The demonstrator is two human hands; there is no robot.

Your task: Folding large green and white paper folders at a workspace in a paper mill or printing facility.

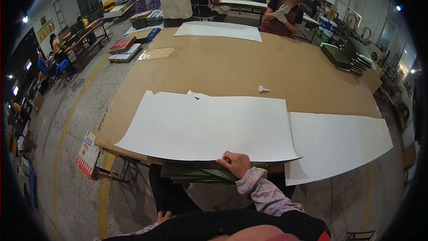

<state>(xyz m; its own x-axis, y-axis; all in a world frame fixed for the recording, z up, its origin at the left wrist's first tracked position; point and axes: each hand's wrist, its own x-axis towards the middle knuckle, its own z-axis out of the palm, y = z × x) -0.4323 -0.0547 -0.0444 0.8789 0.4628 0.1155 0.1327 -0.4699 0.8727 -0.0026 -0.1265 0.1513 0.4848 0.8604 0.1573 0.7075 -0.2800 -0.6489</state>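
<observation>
A large white sheet (209, 127) lies across the near part of the brown table (214, 62), its front edge at the table's edge. My right hand (236, 163) is closed at that front edge, the thumb and fingers pinching the sheet. Down by my lap, my left hand (165, 217) lies with its fingers loosely extended and holds nothing; part of it is hidden by my dark clothing. Dark green flat pieces (196, 172) are stacked below the table edge, just under the sheet. To the right, a second white sheet (339, 140) overhangs the table's edge.
A small white pointed nozzle (263, 89) lies beyond the sheet. Another white sheet (218, 30) is at the far edge. Dark green folders (345, 57) are piled at the far right, boxes (125, 50) at the far left. A person (285, 11) wearing white gloves sits across the table.
</observation>
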